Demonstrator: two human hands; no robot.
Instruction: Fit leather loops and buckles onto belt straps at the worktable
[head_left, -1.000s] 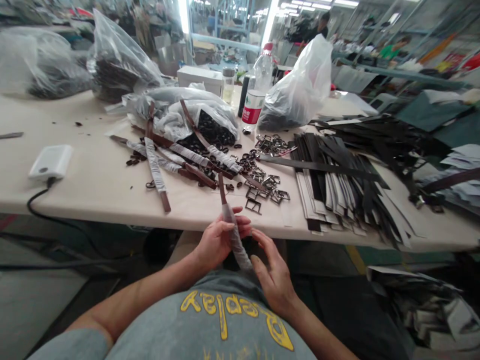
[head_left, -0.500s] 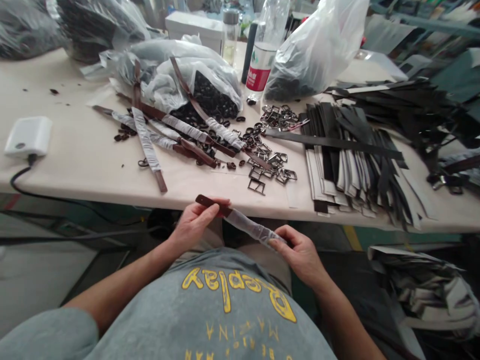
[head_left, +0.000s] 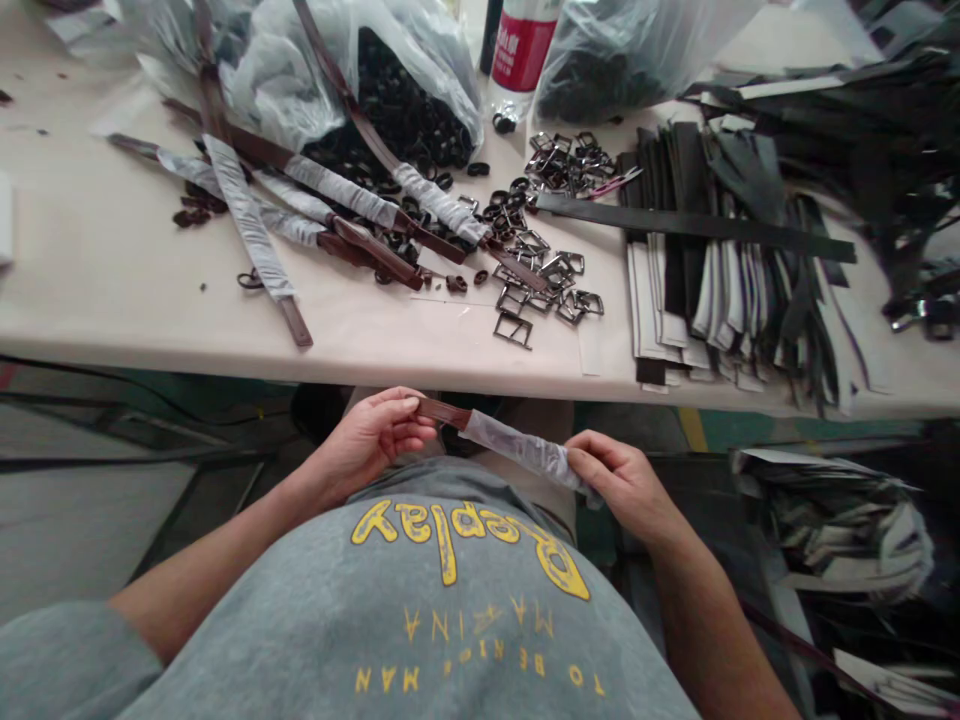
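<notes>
Below the table's front edge I hold a brown leather strap (head_left: 448,414) sheathed in a clear plastic sleeve (head_left: 517,449). My left hand (head_left: 371,437) is closed on the bare brown end. My right hand (head_left: 624,480) pinches the far end of the sleeve. The strap lies nearly level between the two hands, above my lap and grey shirt. On the table straight ahead lie more sleeved brown straps (head_left: 341,195) and a scatter of metal buckles (head_left: 541,280).
The beige table (head_left: 97,290) carries a plastic bag of dark rings (head_left: 397,105), a pile of black and white strips (head_left: 720,270) on the right, a red-labelled bottle (head_left: 521,45) and a second bag (head_left: 630,50). Bundled material (head_left: 847,520) lies on the floor at right.
The strap swung from upright to nearly level. My hands spread apart along it, the left to the brown end and the right to the sleeve's end. The camera tilted down.
</notes>
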